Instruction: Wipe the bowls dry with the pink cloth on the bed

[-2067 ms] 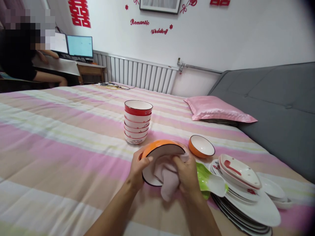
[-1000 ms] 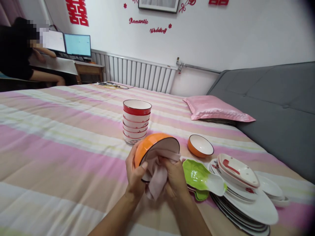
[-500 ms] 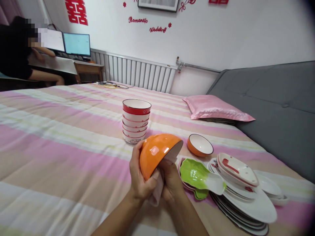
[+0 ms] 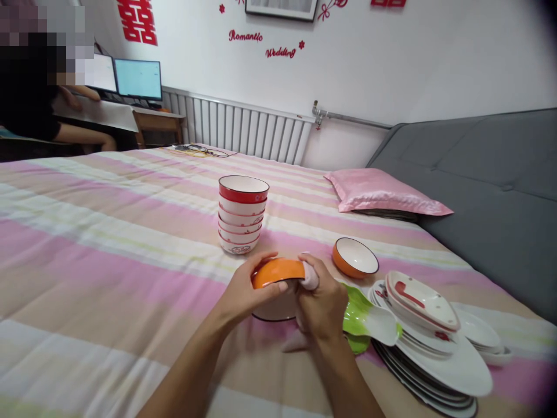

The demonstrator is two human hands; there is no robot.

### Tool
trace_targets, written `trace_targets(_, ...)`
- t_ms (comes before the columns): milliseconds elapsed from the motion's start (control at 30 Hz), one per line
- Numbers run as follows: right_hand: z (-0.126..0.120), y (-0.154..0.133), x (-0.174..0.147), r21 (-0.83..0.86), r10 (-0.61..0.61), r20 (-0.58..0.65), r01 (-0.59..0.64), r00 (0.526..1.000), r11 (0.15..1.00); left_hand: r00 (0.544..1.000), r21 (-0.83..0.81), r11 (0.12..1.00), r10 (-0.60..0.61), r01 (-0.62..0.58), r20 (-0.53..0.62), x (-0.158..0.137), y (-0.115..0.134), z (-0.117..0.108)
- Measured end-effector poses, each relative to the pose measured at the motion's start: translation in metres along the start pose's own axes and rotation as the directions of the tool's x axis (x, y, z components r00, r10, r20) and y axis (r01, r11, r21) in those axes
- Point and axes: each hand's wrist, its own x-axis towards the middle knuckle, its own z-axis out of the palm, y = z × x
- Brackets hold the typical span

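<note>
An orange bowl (image 4: 278,270) with a white inside and dark rim is tilted between my two hands, its opening facing me. My left hand (image 4: 250,284) grips its left side, thumb along the rim. My right hand (image 4: 324,296) pinches the right rim through a pale cloth (image 4: 310,276), whose end hangs below the hand. A stack of white and red bowls (image 4: 242,215) stands just beyond. A second orange bowl (image 4: 354,257) sits upright to the right. Green leaf-shaped dishes (image 4: 359,310) lie beside my right hand, partly hidden by it.
Piled plates (image 4: 461,366) and small patterned dishes (image 4: 424,299) lie at the right on the striped bedspread (image 4: 108,261). A pink pillow (image 4: 383,190) rests by the grey headboard (image 4: 478,168). Cables (image 4: 200,151) lie at the far edge. A person (image 4: 30,98) sits at a desk, far left.
The bowl has been turned so its opening faces me and lowered slightly. My right hand has moved from inside the bowl to its right rim, with the cloth folded over the edge.
</note>
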Motion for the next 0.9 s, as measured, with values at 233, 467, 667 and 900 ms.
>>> trace_targets(233,0.010,-0.006,-0.004,-0.046,-0.179,0.289,0.200,0.941,0.979,0.993,0.219,0.970,0.088,-0.105,0.084,-0.002,-0.004,-0.004)
trace_targets(467,0.003,-0.009,0.001,0.118,-0.253,0.433,0.223,0.865,0.968,0.993,0.319,0.947,-0.060,0.024,0.105,-0.005,-0.005,-0.005)
trace_targets(667,-0.001,-0.007,0.004,0.237,-0.307,0.444,0.220,0.842,0.946,0.990,0.379,0.924,-0.006,-0.048,0.141,-0.006,0.001,0.000)
trace_targets(900,-0.003,-0.008,0.007,0.261,-0.246,0.446,0.137,0.860,0.956,0.998,0.413,0.911,-0.014,-0.010,0.055,-0.006,-0.004,0.006)
